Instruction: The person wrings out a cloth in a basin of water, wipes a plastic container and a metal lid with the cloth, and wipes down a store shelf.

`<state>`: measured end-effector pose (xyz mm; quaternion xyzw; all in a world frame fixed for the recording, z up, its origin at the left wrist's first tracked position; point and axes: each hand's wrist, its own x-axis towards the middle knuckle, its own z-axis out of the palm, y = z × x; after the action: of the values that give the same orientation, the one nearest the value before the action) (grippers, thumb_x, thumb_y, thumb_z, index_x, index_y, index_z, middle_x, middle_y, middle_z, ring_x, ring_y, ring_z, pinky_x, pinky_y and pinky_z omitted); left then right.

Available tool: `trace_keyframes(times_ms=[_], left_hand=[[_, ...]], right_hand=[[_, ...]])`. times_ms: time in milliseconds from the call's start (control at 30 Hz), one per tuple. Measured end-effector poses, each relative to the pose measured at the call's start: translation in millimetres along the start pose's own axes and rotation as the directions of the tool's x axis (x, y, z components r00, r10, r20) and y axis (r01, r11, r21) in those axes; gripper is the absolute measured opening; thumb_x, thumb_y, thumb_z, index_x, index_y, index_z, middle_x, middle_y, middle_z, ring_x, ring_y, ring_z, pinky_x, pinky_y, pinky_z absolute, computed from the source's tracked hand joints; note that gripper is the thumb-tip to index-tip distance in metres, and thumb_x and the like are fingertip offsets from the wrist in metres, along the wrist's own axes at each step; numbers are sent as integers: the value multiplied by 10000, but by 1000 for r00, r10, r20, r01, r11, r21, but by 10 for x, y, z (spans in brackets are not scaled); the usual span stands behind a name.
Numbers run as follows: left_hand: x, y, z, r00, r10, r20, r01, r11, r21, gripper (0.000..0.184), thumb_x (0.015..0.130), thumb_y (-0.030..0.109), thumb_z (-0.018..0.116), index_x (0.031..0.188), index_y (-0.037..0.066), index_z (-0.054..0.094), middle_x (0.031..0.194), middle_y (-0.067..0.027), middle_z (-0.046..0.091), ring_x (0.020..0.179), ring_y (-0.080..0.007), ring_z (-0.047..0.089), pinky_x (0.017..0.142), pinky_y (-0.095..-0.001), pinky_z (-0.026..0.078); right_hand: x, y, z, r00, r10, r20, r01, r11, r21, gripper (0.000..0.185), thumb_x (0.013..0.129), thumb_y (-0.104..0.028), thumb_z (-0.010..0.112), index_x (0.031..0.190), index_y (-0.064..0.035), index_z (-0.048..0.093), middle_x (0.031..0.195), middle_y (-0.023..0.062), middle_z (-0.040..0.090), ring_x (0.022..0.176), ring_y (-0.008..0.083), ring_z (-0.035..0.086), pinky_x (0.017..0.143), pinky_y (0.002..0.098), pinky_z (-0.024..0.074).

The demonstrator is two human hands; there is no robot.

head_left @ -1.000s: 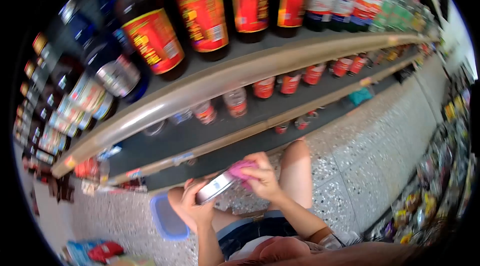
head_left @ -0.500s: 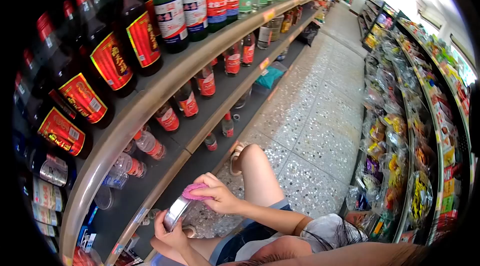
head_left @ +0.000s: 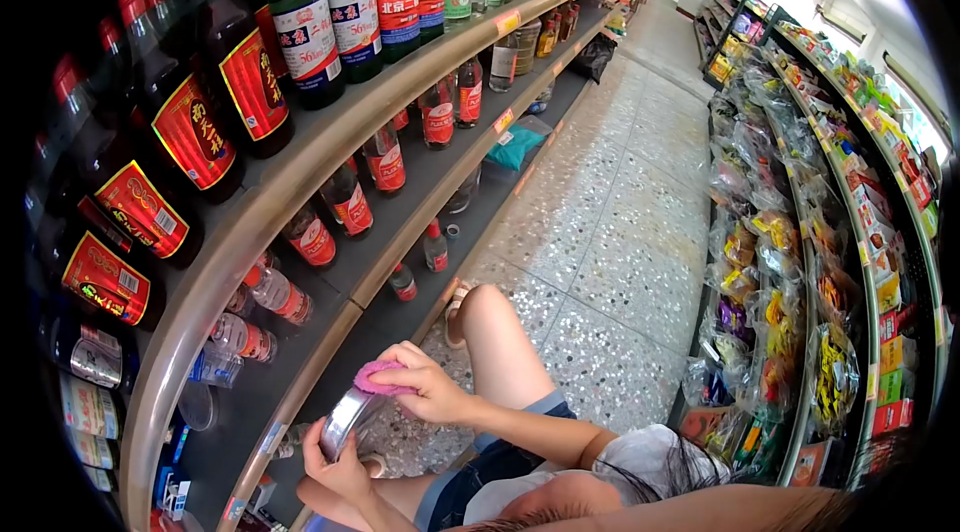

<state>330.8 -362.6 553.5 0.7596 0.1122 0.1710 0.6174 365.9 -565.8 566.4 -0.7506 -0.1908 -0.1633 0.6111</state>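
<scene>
My left hand grips the lower end of a round, shiny silver tin, thumb on one side and fingers on the other. The tin is tilted, with its shiny side wall toward the shelves; what is inside it, if anything, I cannot make out. Pressed to the tin's upper edge is a pink cloth, bunched in the closed fingers of my right hand. Both hands are above my bent legs, beside the lower shelves.
At the left, the upper shelf bears dark red-capped bottles and green bottles. Small red-labelled bottles stand lower. Speckled floor runs along the aisle. Bagged packets fill the right-hand shelves.
The view has shifted slightly, so the shelves appear a little further left. My hands keep hold of the tin and cloth, with little change between them.
</scene>
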Motion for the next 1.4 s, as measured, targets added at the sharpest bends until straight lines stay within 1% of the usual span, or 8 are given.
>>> trace_keyframes(times_ms=[433,733,867,1167,1200,1267,1300,1400], left_hand=[[30,123,161,999,14,-36,-11,998,69,377,683,-67,744,1047,-37,648,972,-89,645,882,-169,577,840,-291,454],[-27,156,104,989,146,23,-148,976,160,371,631,-32,786,985,-9,677,930,-94,663,827,-182,604,756,-301,482],[-79,183,73,938,343,48,-336,869,363,345,582,-3,750,920,25,693,845,-121,683,819,-304,616,777,-378,492],[-192,219,-189,962,270,-32,-252,930,269,362,633,-51,737,984,-2,663,925,-96,643,856,-211,595,795,-308,457],[-219,258,-222,977,194,-90,-170,960,223,364,656,-60,729,1008,-2,656,947,-86,637,868,-193,591,804,-298,455],[-268,64,-316,981,-45,-189,40,999,-26,374,733,-84,683,1094,-12,619,1001,-62,619,914,-145,575,843,-269,447],[-249,-29,-366,979,-25,-205,17,999,-41,367,750,-86,667,1106,-17,610,1015,-64,620,923,-146,576,853,-270,449],[-134,-107,-364,971,-13,-238,15,1000,4,411,654,-61,748,1048,-4,645,986,-71,533,905,-173,532,825,-279,433]], right_hand=[[11,231,-67,984,125,-127,-117,991,68,398,709,70,579,1093,-8,647,1084,129,589,1024,279,543,894,336,428],[70,-72,120,989,-133,69,143,978,-152,388,634,28,614,995,-86,697,1030,117,589,953,308,537,803,372,465],[108,-252,258,930,-270,251,326,920,-218,349,615,8,637,916,-145,720,1012,101,596,922,307,547,748,380,484],[66,111,358,973,-180,147,181,983,3,379,646,49,615,985,-86,715,1001,113,609,876,283,571,763,367,488],[55,209,364,996,13,90,-27,987,156,386,659,58,613,1008,-79,701,1008,98,614,872,258,580,763,353,491],[-31,396,346,907,417,50,-392,798,458,401,685,77,610,1055,-65,675,1021,68,624,864,206,597,761,326,498],[-55,525,312,738,664,120,-461,365,809,386,775,35,644,1144,-71,617,1021,32,630,864,160,617,771,304,515],[110,615,-10,666,742,73,-208,91,974,347,835,-45,665,1169,-93,583,990,27,643,893,192,634,810,344,526]])
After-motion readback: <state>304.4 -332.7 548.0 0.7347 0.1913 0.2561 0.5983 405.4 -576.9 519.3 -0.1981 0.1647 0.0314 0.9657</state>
